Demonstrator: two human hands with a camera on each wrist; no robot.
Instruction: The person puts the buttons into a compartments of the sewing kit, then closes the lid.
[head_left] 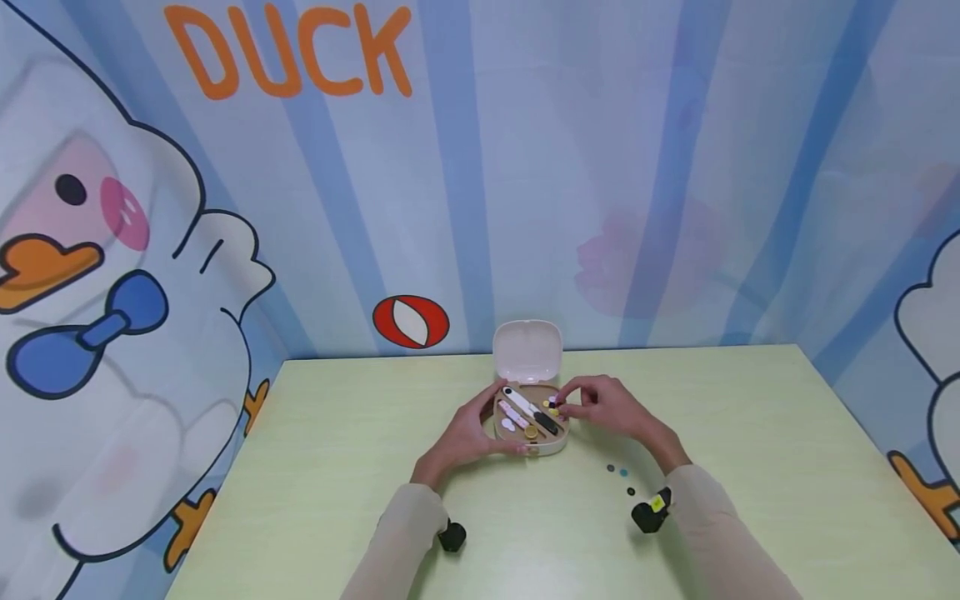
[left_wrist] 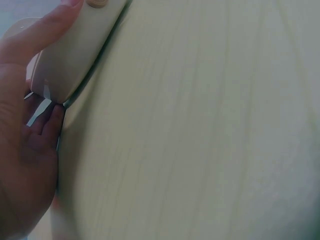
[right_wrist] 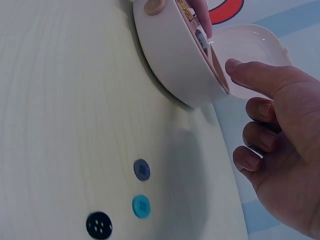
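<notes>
A small sewing kit box (head_left: 551, 448) stands with its lid (head_left: 528, 350) raised at the back. Its tray holds a white and black tool (head_left: 528, 408), a pink stick-like item (head_left: 513, 414), a gold round piece (head_left: 531, 432) and several small buttons (head_left: 553, 411) on the right. My left hand (head_left: 467, 433) grips the box's left side, thumb along the front near a round clasp (left_wrist: 97, 2). Over the right compartment, my right hand (head_left: 607, 406) has thumb and index finger close together at the buttons. Whether they pinch a button is hidden. Its other fingers (right_wrist: 260, 135) are curled.
Three loose buttons lie on the table right of the box: a dark blue one (right_wrist: 141, 170), a light blue one (right_wrist: 141, 206) and a black one (right_wrist: 99, 225). The pale table (head_left: 315, 500) ends at a printed duck backdrop (head_left: 525, 167) just behind the lid.
</notes>
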